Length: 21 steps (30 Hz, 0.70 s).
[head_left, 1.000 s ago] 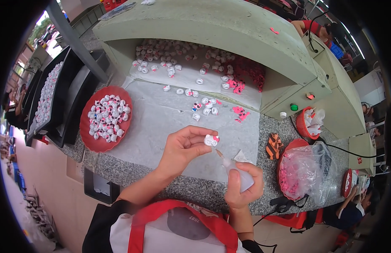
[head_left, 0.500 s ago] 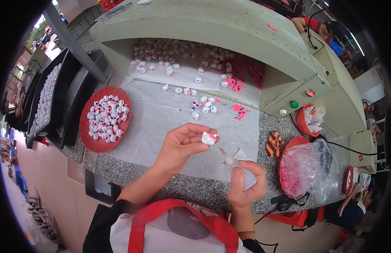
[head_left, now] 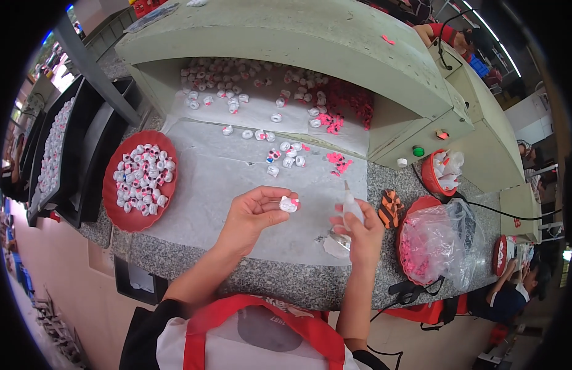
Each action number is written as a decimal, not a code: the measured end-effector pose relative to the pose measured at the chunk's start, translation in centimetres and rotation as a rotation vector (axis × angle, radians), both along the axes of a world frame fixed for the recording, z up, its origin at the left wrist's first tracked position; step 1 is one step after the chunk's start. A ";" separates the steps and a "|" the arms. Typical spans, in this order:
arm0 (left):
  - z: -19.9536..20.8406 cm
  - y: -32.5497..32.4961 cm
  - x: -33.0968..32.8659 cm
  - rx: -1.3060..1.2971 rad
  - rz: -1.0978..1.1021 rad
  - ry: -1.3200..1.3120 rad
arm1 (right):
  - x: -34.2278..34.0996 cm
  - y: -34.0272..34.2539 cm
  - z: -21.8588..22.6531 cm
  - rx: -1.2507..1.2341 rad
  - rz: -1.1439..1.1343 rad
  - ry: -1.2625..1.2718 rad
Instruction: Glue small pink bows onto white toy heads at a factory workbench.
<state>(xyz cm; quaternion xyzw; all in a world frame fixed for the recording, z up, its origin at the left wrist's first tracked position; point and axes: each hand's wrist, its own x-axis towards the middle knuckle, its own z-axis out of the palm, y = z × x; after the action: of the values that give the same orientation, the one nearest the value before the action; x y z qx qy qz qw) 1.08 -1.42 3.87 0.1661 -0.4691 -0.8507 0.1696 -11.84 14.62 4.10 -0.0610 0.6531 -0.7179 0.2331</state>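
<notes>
1. Pale paper (head_left: pixel 218 160) covers part of the speckled tabletop (head_left: pixel 286 285).
2. My left grip (head_left: pixel 250 216) pinches a white-and-pink piece (head_left: pixel 288 204) above the paper.
3. My right grip (head_left: pixel 363 231) holds a nozzled bottle (head_left: pixel 352 209), apart from the piece.

The left forearm (head_left: pixel 203 271), bare, slants up and rightward from the lower edge into the left hand (head_left: pixel 246 217), whose thumb (head_left: pixel 272 218) and fingers (head_left: pixel 269 194) close in a pinch pointing right, thumb lowermost. The right forearm (head_left: pixel 357 302), also bare, rises nearly upright, its wrist (head_left: pixel 362 264) almost straight; the right hand (head_left: pixel 365 237) is curled in a grip, some of its fingers blurred. The two hands are apart, at about the same height
</notes>
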 end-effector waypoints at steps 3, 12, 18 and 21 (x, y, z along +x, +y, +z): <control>-0.3 1.0 -0.4 0.019 -0.078 -0.012 | -7.5 -1.4 -7.6 0.408 0.002 0.367; -1.1 0.3 -0.3 -0.012 -0.019 -0.026 | -7.9 -4.2 -5.9 0.845 0.152 1.008; -1.3 1.0 -0.7 0.001 0.061 -0.014 | -6.8 -2.2 -6.2 0.412 0.192 0.569; -0.9 1.3 -0.6 -0.020 0.065 -0.029 | -2.3 -1.4 -0.6 0.089 0.366 0.061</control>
<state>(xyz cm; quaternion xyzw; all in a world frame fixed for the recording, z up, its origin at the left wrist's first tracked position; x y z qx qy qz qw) 0.44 -0.07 2.92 0.1918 -0.4744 -0.8374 0.1920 -14.16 13.23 3.46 -0.1901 0.6689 -0.6317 0.3425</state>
